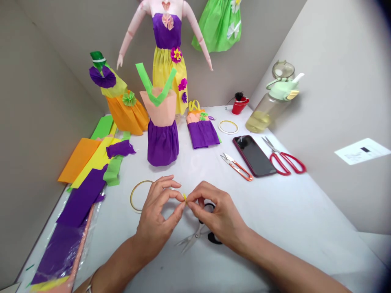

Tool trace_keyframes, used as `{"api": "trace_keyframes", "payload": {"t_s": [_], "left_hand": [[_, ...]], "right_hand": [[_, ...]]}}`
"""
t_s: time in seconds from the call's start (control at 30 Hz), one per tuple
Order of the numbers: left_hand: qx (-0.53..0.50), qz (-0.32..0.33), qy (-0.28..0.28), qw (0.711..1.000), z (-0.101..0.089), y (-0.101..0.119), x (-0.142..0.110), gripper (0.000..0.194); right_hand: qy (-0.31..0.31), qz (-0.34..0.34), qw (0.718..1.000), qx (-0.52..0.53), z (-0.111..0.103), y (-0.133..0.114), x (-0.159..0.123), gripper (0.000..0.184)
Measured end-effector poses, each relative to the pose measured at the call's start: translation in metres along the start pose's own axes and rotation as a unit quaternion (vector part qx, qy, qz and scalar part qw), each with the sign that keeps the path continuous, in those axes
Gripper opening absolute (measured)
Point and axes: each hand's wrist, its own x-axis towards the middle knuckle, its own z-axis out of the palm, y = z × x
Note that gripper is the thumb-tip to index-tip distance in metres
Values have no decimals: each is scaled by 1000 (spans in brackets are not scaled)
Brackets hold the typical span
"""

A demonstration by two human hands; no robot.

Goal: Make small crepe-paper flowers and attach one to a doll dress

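Note:
Between the fingertips of both hands is a tiny yellow piece [184, 196], perhaps crepe paper; most of it is hidden by the fingers. My left hand [155, 217] pinches it with thumb and forefinger, the other fingers raised. From the other side, my right hand [221, 213] pinches it too, with its fingertips close to the left ones. Below the hands lie scissors with black handles [196, 236], blades apart and partly covered by the right hand. A thin gold-edged ring [131, 199] rests just behind my left hand.
Paper dresses stand behind: peach-and-purple [163, 146], orange [128, 114] and a dressed mannequin [168, 36]. Coloured paper sheets [82, 162] cover the left side. On the right are thread snips [236, 167], a phone [255, 156], red-handled scissors [284, 158] and a bottle [262, 112].

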Motion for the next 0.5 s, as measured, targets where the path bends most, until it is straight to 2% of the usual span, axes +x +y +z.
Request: {"api": "trace_keyframes", "payload": {"t_s": [0.5], "left_hand": [[-9,-12,-10,1000,-1,2,-1,9]], "right_hand": [[-6,27,1000,16,-1,-4,2,15]]}}
